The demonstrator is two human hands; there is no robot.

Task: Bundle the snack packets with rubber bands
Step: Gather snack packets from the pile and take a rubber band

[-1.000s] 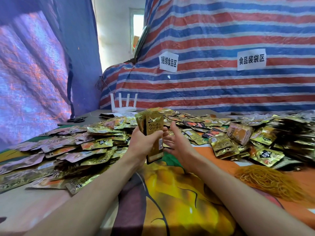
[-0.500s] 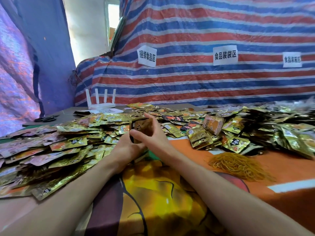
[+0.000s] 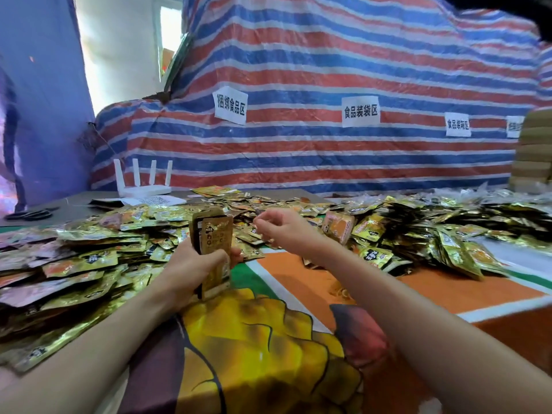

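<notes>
Foil packet stack (image 3: 212, 246) stands upright, gripped by left hand (image 3: 194, 265).

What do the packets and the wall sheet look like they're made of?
Packets: apparently metallised plastic film, glossy, since they glint gold and crinkle. The stack in the left hand looks the same.
Wall sheet: likely woven plastic tarpaulin, striped red, blue and white, with stiff creases and a faint sheen.

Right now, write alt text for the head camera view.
A person's left hand holds an upright stack of snack packets while the right hand hovers, fingers pinched, over a table heaped with loose packets. A striped tarp hangs behind.
</notes>
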